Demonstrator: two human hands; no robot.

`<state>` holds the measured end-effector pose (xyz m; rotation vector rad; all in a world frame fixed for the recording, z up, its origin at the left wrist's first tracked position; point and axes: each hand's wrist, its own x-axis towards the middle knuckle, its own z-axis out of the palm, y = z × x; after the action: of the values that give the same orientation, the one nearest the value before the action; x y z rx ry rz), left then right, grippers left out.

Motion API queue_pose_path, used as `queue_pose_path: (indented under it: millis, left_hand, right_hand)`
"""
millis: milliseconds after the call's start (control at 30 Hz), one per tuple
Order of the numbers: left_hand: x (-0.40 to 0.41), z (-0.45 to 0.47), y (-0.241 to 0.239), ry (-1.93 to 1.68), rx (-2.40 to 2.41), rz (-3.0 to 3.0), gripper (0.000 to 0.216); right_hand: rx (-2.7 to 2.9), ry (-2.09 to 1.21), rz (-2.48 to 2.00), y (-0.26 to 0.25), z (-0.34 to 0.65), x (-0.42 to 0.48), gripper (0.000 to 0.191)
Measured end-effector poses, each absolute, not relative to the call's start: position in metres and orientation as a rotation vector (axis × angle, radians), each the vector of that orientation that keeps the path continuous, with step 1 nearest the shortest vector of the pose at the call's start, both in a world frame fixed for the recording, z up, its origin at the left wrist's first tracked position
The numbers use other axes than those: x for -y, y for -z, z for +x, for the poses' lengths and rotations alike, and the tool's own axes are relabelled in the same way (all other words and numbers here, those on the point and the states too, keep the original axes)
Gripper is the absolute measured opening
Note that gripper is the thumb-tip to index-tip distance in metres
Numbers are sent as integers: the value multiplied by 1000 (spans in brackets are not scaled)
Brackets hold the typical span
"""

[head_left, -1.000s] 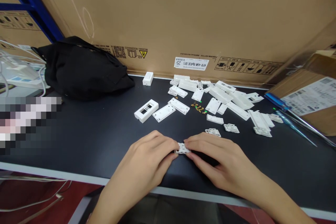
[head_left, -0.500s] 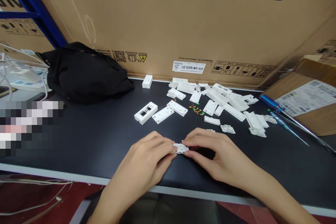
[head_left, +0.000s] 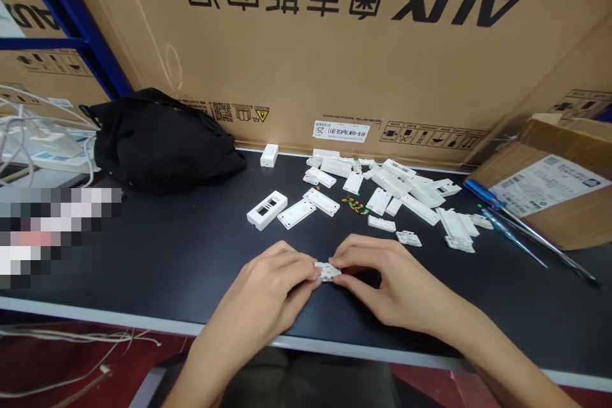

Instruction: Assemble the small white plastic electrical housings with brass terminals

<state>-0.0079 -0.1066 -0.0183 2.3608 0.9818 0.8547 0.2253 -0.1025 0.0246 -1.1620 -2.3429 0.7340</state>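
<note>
My left hand and my right hand pinch a small flat white plastic part between their fingertips, just above the black tabletop. Its underside is hidden. Beyond my right hand lies a small white bracket. Farther back sit many loose white plastic housing parts, among them a windowed rectangular cover and a flat plate. A little cluster of small brass contacts lies among them.
A black cloth bag rests against a large printed cardboard panel at the table's back. Two screwdrivers lie on the right, next to a cardboard box. White cables and a power strip sit at the left.
The whole scene has slid lower in view as my head tilted up. My hands stay close together, still holding the white part, and the bracket near my right hand is unmoved.
</note>
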Motion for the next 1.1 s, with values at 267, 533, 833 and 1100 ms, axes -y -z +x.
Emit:
queue_pose_path:
  millis: [267,533,833,1100]
  left_hand:
    - [108,-8,16,-818,-1004,2413,17]
    - [122,-13,13,-812,-979,2452,16]
    - [146,-18,13,-767,-856,2497,5]
    - [151,-17,18,-897,-822,2521,11]
  right_hand:
    - [2372,-680,-1178,-22,224,103,12]
    - [2253,-674,-1157,-13,220,127,11]
    - [2148,-458,-1068,6,216,179,16]
    - [2210,-343,-1050,3,215,186,19]
